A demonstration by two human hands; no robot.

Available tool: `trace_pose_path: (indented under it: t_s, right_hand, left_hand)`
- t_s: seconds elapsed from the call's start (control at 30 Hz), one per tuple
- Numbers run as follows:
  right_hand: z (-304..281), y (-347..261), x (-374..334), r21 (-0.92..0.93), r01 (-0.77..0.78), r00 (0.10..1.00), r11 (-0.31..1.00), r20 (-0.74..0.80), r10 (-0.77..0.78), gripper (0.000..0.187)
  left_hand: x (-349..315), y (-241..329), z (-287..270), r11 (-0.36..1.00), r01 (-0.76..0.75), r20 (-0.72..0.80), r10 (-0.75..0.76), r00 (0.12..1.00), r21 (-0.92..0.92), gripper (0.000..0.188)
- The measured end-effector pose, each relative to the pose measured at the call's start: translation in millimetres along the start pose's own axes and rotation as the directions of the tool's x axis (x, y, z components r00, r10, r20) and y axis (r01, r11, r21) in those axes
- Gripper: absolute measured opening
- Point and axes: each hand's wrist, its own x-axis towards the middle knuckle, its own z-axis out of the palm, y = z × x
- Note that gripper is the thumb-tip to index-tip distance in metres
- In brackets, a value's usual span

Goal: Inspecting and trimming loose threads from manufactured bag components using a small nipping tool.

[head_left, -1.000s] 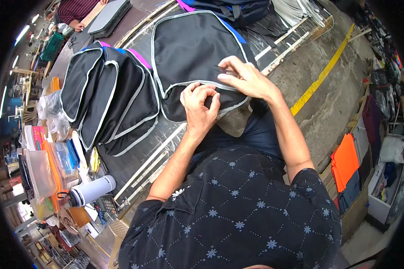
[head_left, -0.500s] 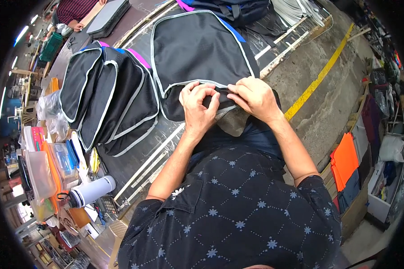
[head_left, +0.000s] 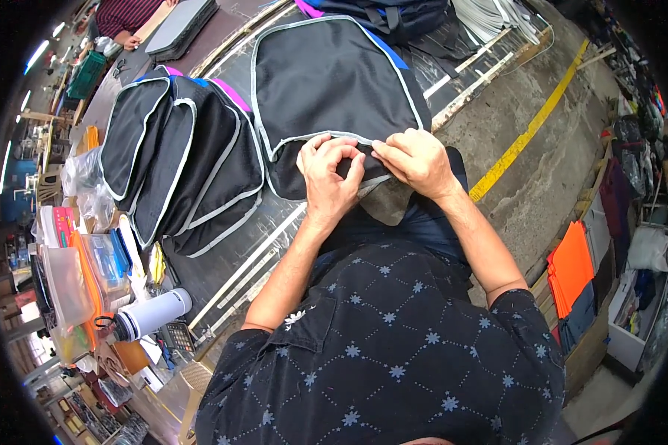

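Observation:
A black fabric bag piece with light grey binding along its edges lies at the near edge of the table. My left hand pinches the bound edge on the side closest to me, thumb and forefinger curled into a ring. Close beside it, my right hand is closed on the same edge with its fingertips. Whatever fine detail sits between the fingertips is too small to make out. To the left, several similar black bag pieces overlap, with pink and blue showing at their far edges.
A white bottle stands left, near plastic folders and a calculator. At the far side lie a blue and black bag and white strips. Another person's hand is near grey sheets. Orange sheets hang at right.
My right hand has shifted slightly left along the bound edge, closer to my left hand. The left hand keeps its pinch in nearly the same place.

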Motion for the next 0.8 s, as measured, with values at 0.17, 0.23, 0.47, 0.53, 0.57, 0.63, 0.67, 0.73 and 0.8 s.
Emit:
trace_pose_path:
  t_s: [0.17,0.23,0.47,0.53,0.57,0.63,0.67,0.73,0.8]
  right_hand:
    - [0,1,-3,-0.028,0.027,1.0,0.999,0.003,-0.027,0.026]
    - [0,-1,1,-0.061,0.015,1.0,0.998,0.0,-0.015,0.026]
    - [4,7,-7,0.03,-0.248,0.964,0.968,0.103,0.244,0.023]
    - [4,8,-5,0.064,-0.284,0.955,0.957,0.105,0.277,0.019]
    - [3,8,-4,0.067,-0.291,0.953,0.954,0.104,0.284,0.019]
    - [0,7,0,0.076,-0.293,0.953,0.953,0.103,0.285,0.018]
    - [-3,8,2,0.072,-0.285,0.955,0.956,0.106,0.276,0.017]
    - [-7,8,6,0.072,-0.27,0.959,0.96,0.109,0.262,0.017]
    - [-13,11,10,0.074,-0.248,0.965,0.966,0.106,0.239,0.018]
  left_hand:
    - [1,4,-1,1.0,0.008,0.019,-0.008,1.0,-0.005,0.012]
    - [0,3,-2,1.0,0.014,0.017,-0.014,1.0,-0.019,0.012]
    - [-2,3,-32,0.842,0.196,0.082,-0.18,0.98,-0.503,0.018]
    - [-7,0,-58,0.885,0.141,0.009,-0.153,0.988,-0.443,0.025]
    - [-10,-10,-64,0.904,0.103,-0.081,-0.149,0.986,-0.415,0.028]
    - [-17,-29,-80,0.921,0.131,-0.206,-0.218,0.954,-0.366,0.029]
    - [-19,-37,-87,0.914,0.195,-0.238,-0.29,0.927,-0.356,0.028]
    - [-19,-55,-92,0.871,0.19,-0.294,-0.348,0.89,-0.454,0.021]
    - [-22,-65,-102,0.916,0.226,-0.318,-0.333,0.888,-0.33,0.016]
